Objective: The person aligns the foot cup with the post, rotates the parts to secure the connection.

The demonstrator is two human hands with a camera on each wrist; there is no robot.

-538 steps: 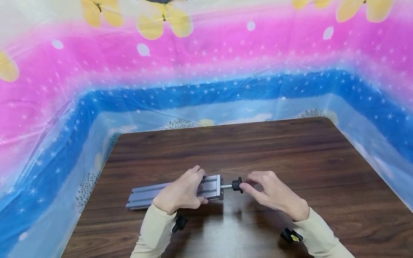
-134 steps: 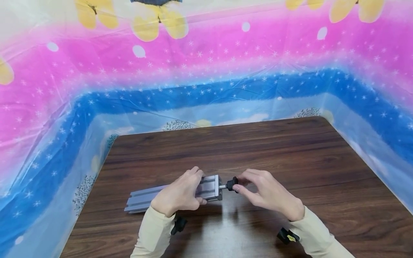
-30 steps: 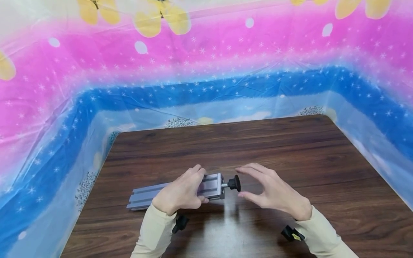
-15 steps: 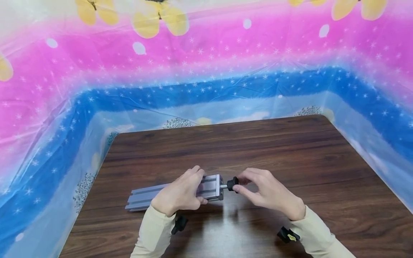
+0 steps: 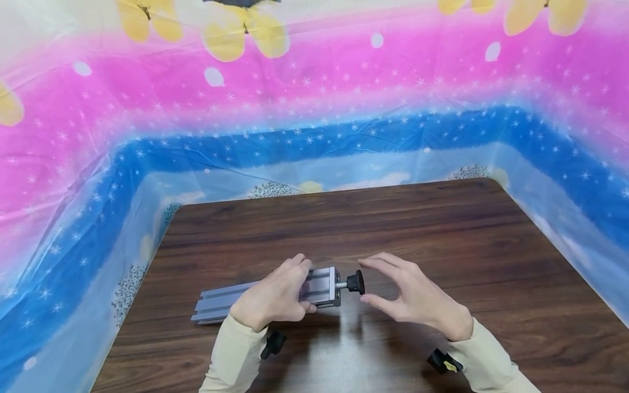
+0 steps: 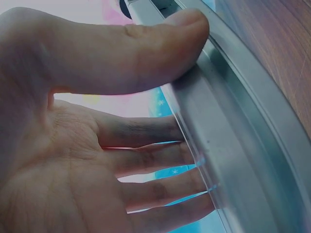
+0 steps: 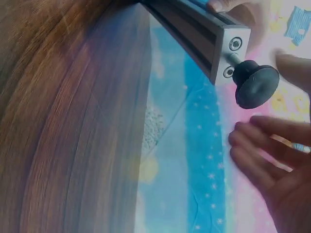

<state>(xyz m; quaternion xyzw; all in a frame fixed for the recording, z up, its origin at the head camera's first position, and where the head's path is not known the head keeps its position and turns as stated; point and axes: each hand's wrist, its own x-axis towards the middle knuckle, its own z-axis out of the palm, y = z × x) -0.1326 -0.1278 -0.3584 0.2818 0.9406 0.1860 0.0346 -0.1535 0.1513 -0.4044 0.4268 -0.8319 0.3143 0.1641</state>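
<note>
A grey slotted aluminium profile lies lengthwise above the table, an end plate with two socket screws on its right end. My left hand grips it near that end, thumb on the near side and fingers on the far side. From the plate sticks a short metal stem bearing a black levelling foot, its round disc facing right. Around that disc my right hand is spread, thumb below and fingers above. The right wrist view shows a gap between these fingers and the foot.
The dark wood-grain table stretches behind and beside the hands. A pink and blue printed cloth hangs around its far and side edges. Black camera mounts sit at both wrists.
Much more stem showed 17.9 s ago; the foot now sits closer to the plate. Half a second ago my right hand pinched the foot; it has let go. The left hand keeps its grip.
</note>
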